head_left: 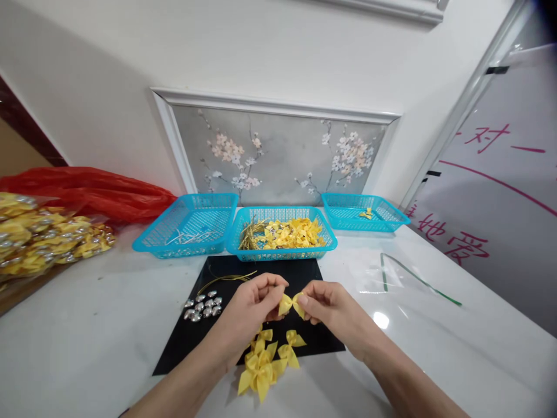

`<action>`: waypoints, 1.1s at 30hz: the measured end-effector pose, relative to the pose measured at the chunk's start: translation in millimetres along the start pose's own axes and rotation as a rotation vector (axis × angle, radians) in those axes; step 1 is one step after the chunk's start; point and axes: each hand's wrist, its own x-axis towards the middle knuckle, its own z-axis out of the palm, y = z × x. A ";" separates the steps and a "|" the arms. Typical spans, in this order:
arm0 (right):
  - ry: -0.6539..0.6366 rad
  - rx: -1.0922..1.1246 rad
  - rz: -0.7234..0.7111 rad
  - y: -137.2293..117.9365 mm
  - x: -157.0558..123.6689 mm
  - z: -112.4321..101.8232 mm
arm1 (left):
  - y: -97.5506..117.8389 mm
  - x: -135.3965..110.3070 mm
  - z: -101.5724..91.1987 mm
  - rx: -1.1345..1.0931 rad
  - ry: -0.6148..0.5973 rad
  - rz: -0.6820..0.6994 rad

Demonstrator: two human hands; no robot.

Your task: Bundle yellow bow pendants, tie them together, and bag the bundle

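A small yellow ribbon bow (291,304) is pinched between my two hands above a black mat (304,269). My left hand (261,296) grips its left loop with thumb and fingers closed. The right loop is held the same way by my right hand (326,303). Below them, several more yellow bows (261,366) lie in a loose pile across the mat's front edge. Shiny silver beads (203,306) sit grouped on the mat's left side. Thin gold wires (224,278) curve behind my left hand, partly hidden by it.
Behind the mat stand three blue baskets: the middle basket (282,253) with bows and gold ties, the left basket (163,249) with white strips, the right basket (348,223) with a few yellow pieces. Bagged yellow bows (52,238) and red plastic (100,191) lie left. A green-edged clear bag (369,278) lies right.
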 end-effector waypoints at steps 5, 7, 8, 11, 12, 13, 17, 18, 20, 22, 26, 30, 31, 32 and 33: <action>0.012 -0.003 0.000 -1.1 0.3 -0.3 | -1.6 1.7 -2.2 0.017 -0.067 -0.023; -0.007 -0.014 -0.020 -1.6 0.1 -0.9 | -2.4 2.6 -2.5 0.036 -0.092 -0.007; -0.013 -0.017 -0.047 -1.7 0.1 -1.2 | -2.3 2.7 -2.2 0.039 -0.094 0.002; -0.005 -0.042 -0.146 -0.1 0.8 -1.7 | -0.5 2.1 0.1 0.053 -0.083 0.015; 0.007 -0.064 -0.170 0.9 1.3 -1.6 | 0.2 1.7 1.2 0.064 -0.077 0.014; 0.024 -0.091 -0.182 2.0 1.7 -1.3 | 0.7 1.3 2.2 0.074 -0.070 0.012; 0.089 -0.136 -0.174 5.7 3.0 2.5 | 0.1 0.8 5.3 0.074 -0.033 0.018; 0.102 -0.118 -0.160 6.3 3.1 4.0 | -0.5 0.9 5.9 0.067 -0.022 0.022; 0.127 -0.053 -0.113 7.1 3.3 7.6 | -1.5 1.1 7.0 0.051 -0.003 0.026; 0.145 0.009 -0.048 7.6 3.2 10.9 | -2.3 1.0 8.0 0.039 0.011 0.022; 0.104 0.074 0.032 5.6 2.0 12.2 | -4.2 0.5 7.8 0.020 0.028 -0.006; 0.035 0.179 0.096 0.4 0.2 6.6 | -6.4 0.4 5.2 -0.012 0.040 -0.030; 0.015 0.194 0.104 -0.2 0.1 5.3 | -6.7 0.3 4.8 -0.021 0.042 -0.037; -0.003 0.198 0.104 0.0 0.3 4.5 | -6.9 0.2 4.6 -0.029 0.045 -0.046; -0.017 0.193 0.096 0.9 0.8 4.2 | -7.0 0.0 4.8 -0.038 0.046 -0.057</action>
